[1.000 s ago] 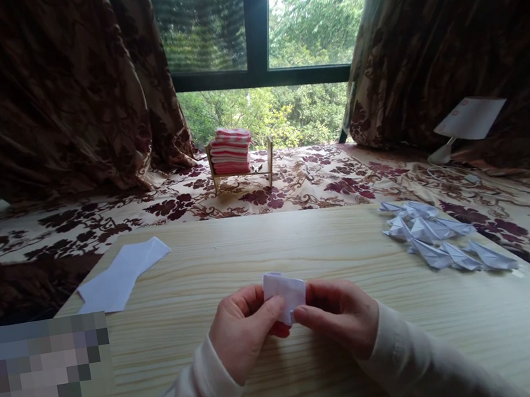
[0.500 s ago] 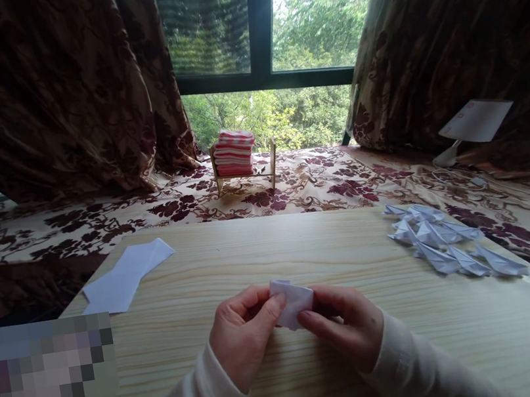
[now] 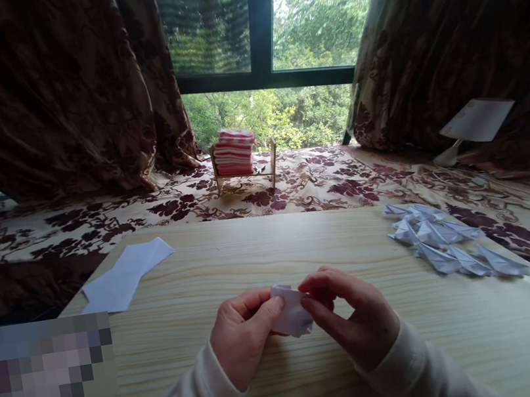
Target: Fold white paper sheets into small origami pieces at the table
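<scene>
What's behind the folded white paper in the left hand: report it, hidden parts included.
Around the folded white paper, the wood-grain tabletop shows; fingers of the left hand reach behind it. The paper hides their tips and whatever tabletop lies directly behind.

Over the pale wood-grain tabletop [image 3: 233, 250], the left hand [image 3: 241, 341] pinches a small folded white paper [image 3: 293, 317], the right hand [image 3: 362, 316] curled at its edge. Pointed white folded-paper pieces [image 3: 433, 236] lie right, flat white paper sheets [image 3: 124, 276] left.
</scene>
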Action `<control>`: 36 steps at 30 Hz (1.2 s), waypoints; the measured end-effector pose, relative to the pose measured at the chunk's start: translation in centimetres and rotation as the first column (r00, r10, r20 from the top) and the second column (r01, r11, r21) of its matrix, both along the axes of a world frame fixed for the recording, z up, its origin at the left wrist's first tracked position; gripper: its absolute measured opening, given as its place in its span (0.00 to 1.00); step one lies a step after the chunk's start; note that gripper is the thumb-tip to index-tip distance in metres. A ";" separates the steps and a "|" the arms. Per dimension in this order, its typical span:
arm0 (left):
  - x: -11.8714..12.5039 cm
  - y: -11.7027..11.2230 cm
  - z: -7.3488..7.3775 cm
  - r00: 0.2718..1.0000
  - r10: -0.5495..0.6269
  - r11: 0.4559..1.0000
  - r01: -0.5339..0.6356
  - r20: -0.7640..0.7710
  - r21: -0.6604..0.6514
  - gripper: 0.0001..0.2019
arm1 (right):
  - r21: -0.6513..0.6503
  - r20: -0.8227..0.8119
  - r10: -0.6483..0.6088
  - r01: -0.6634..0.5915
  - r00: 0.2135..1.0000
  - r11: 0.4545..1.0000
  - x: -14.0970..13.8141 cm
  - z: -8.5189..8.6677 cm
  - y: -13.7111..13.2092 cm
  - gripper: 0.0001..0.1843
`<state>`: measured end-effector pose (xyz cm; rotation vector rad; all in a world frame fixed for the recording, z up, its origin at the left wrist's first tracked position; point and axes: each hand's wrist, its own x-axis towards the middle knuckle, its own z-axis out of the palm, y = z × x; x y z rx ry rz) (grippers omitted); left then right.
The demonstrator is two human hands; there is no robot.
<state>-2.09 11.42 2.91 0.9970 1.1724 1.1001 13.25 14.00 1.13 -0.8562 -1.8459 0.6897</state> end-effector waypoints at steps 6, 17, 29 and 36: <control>0.0 -0.1 0.0 0.999 -0.053 0.998 0.054 -0.011 0.014 0.11 | 0.063 0.087 0.041 -0.047 0.995 0.997 0.1 0.2 -0.1 0.06; 0.1 0.0 -0.4 0.988 -0.034 0.997 0.044 0.147 -0.064 0.10 | 0.511 0.355 -0.127 -0.079 0.926 0.856 0.2 1.5 -0.7 0.12; 0.0 0.0 0.1 0.995 -0.047 0.994 0.055 0.084 -0.091 0.10 | 0.420 0.334 -0.061 -0.091 0.941 0.903 0.3 1.2 -0.8 0.12; 0.1 -0.3 0.3 0.999 -0.032 0.996 0.035 0.044 -0.082 0.10 | 0.271 0.262 -0.008 -0.066 0.965 0.960 0.3 0.9 -0.6 0.10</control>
